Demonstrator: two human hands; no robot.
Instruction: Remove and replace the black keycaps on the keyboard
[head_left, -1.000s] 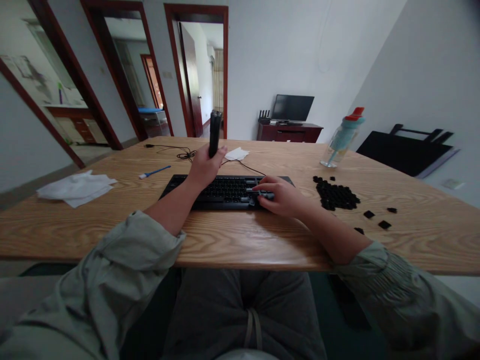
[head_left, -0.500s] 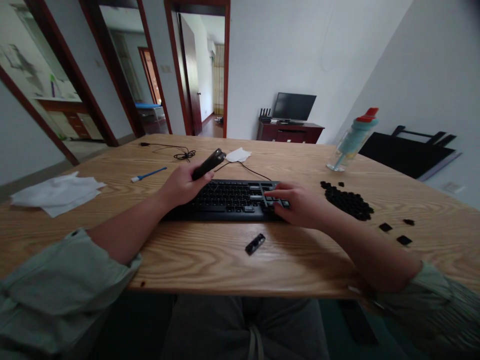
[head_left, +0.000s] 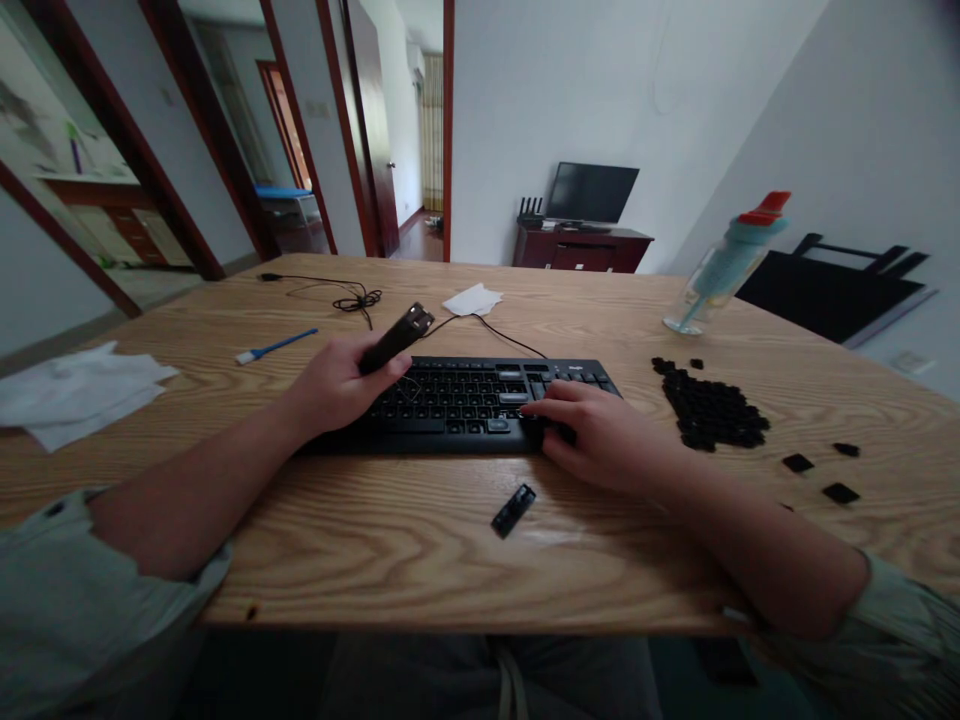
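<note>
My left hand (head_left: 341, 385) is wrapped round a black stick-shaped tool (head_left: 397, 338) with small bright details at its upper end. It holds this tool tilted over the left part of a black keyboard (head_left: 450, 450). Thin wire-like lines show on the keys just below the left thumb. On the keyboard's right side rests my right hand (head_left: 600, 430), its index finger stretched to the keys and its thumb apart, lower down. Many key positions appear bare, with a few grey keys in place. In front of the keyboard lies a small dark long key-like piece (head_left: 514, 511).
A heap of black keycaps (head_left: 716, 412) lies right, with loose ones nearby. A clear bottle (head_left: 724, 270) stands behind them. At left are white tissues (head_left: 82, 390), a blue brush (head_left: 277, 346) and a coiled cable (head_left: 358, 300); more white tissue (head_left: 472, 299) lies behind the keyboard.
The camera view has shifted slightly. My left hand and its tool sit a little further left and lower. My right hand has moved slightly down, uncovering more of the keyboard's upper right corner.
</note>
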